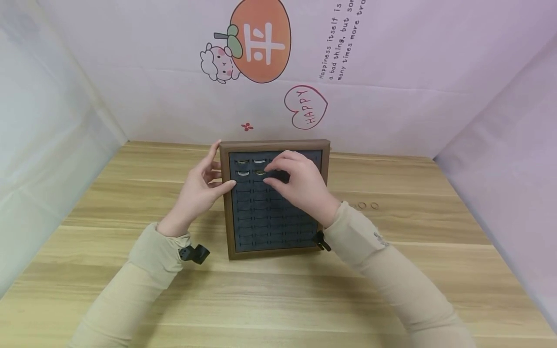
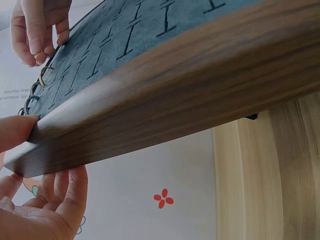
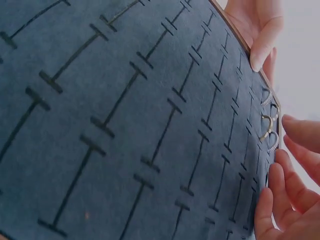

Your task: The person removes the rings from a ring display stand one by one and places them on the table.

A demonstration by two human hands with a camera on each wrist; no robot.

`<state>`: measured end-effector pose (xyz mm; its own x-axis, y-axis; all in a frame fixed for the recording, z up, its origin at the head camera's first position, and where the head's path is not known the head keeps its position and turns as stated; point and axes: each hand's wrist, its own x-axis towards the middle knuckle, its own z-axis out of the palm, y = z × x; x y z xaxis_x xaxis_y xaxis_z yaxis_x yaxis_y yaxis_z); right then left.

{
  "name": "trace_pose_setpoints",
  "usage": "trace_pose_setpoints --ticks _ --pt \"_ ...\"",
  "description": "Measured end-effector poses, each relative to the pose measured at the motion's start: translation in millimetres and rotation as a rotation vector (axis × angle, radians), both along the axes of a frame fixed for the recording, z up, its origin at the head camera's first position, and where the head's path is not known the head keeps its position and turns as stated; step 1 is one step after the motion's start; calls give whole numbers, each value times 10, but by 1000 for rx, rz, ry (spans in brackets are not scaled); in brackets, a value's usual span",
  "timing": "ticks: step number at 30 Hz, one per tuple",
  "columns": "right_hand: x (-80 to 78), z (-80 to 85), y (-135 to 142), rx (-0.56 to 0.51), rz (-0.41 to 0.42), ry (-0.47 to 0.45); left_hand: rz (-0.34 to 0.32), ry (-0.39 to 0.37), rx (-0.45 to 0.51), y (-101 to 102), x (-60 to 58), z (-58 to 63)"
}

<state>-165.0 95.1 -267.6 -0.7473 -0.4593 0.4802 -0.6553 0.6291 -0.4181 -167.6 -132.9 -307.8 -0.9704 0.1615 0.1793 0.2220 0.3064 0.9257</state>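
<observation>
A wood-framed ring display board [image 1: 277,254] with a dark slotted pad leans upright on the table. My left hand [image 1: 197,193] grips its left side, thumb on the front and fingers behind the frame [image 2: 125,110]. Gold and silver rings sit in the upper left slots, two in the top row and two below. My right hand [image 1: 300,181] is at the second-row gold ring [image 1: 260,172], thumb and index finger spread just beside it. In the right wrist view a gap shows between these fingers and the gold ring [image 3: 266,127].
More rings [image 1: 362,206] lie on the wooden table [image 1: 391,280] to the right of the board. Behind the board stands a white printed backdrop [image 1: 391,116]. Pale side walls [image 1: 500,130] border the table.
</observation>
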Motion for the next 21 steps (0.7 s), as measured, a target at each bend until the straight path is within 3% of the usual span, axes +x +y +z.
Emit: trace_pose_setpoints --ticks 12,21 --pt "0 -30 -88 133 -106 109 -3 6 -8 -3 3 -6" --pt "-22 -74 -109 143 -107 188 -2 11 -12 -4 6 -3"
